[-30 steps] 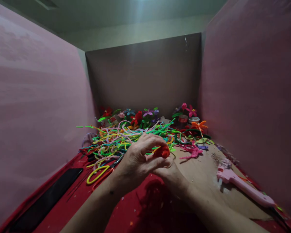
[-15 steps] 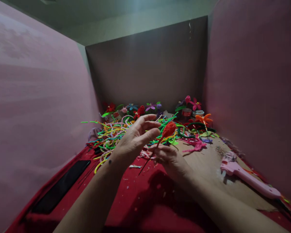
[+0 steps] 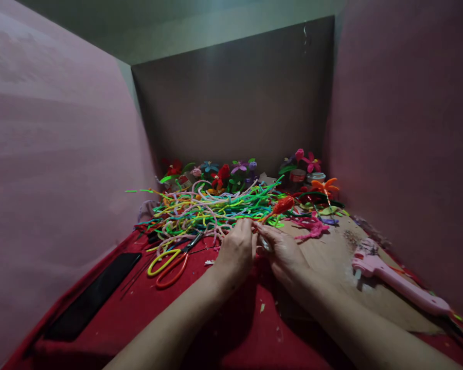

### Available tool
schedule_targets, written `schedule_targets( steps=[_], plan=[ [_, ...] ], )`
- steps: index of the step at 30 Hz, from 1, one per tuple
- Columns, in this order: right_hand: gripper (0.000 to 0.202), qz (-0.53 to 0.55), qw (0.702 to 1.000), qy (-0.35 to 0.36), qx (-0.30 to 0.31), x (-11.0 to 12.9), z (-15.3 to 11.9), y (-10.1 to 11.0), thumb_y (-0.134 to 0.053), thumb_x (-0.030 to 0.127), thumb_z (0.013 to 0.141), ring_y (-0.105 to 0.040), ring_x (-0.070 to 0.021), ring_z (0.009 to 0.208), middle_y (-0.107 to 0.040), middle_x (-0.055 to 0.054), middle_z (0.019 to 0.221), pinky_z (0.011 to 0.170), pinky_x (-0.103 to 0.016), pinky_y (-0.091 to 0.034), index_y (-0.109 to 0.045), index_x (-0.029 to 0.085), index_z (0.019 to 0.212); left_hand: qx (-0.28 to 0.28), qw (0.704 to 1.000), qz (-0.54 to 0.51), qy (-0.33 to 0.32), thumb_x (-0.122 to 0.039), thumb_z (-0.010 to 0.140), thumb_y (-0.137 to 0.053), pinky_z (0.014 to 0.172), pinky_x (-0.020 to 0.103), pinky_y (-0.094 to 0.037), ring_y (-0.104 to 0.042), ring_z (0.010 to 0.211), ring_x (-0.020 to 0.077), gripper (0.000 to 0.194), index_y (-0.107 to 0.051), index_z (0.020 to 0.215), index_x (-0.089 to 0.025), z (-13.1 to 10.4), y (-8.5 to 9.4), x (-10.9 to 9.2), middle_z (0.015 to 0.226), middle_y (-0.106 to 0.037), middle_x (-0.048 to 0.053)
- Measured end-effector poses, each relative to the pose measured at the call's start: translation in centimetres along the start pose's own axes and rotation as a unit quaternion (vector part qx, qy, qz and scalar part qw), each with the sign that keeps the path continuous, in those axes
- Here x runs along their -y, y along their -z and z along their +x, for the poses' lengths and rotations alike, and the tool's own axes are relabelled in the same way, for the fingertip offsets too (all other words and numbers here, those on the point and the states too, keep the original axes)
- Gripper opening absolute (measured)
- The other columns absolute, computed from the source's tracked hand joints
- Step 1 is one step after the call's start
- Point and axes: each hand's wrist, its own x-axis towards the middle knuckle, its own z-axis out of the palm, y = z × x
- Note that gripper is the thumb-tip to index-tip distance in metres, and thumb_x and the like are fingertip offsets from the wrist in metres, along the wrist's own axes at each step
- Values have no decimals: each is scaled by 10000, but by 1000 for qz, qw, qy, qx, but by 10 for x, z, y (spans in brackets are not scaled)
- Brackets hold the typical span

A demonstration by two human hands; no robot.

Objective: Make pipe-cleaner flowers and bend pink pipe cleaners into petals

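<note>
A red pipe-cleaner flower bud (image 3: 284,205) on a thin stem tilts up and to the right from between my hands. My right hand (image 3: 283,249) is closed around the stem below the bud. Close against it, my left hand (image 3: 237,249) pinches the lower part of the stem, fingertips touching those of the right hand. The stem's lower end is hidden behind my fingers. Just beyond both hands lies a heap of colourful pipe cleaners (image 3: 216,205). Left of my left hand rest scissors (image 3: 173,264) with one yellow and one red handle loop.
A pink glue gun (image 3: 397,282) lies on a tan board (image 3: 332,272) at right. Nearby are a pink pipe-cleaner piece (image 3: 312,227) and an orange flower (image 3: 324,186). A black phone (image 3: 94,295) lies left on the red cloth (image 3: 139,313). Finished flowers (image 3: 220,176) stand behind the heap; pink panels enclose the sides.
My left hand has come down and closed at the stem beside my right hand. The red bud has shifted right and leans lower. The scissors, previously hidden by my left arm, now show.
</note>
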Motion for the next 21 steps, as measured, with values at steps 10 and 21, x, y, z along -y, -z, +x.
schedule_targets(
  steps=[10,21],
  plan=[
    [208,-86,994,12,60,5,0,-1,-711,311,631,-527,-110,607,-650,-17,733,483,-205,-369,-703,155,768,0,962,-266,63,-225,848,-410,606,243,-423,-520,640,125,172,-553,773,-163,3,-2,15,695,-551,15],
    [175,-145,980,75,117,6,-1,-2,-672,314,680,-532,-103,597,-617,-14,701,552,-235,-418,-696,157,754,162,670,-678,256,-315,714,-628,346,131,-179,-205,346,-11,217,-513,730,-132,5,13,22,525,-448,-67]
  ],
)
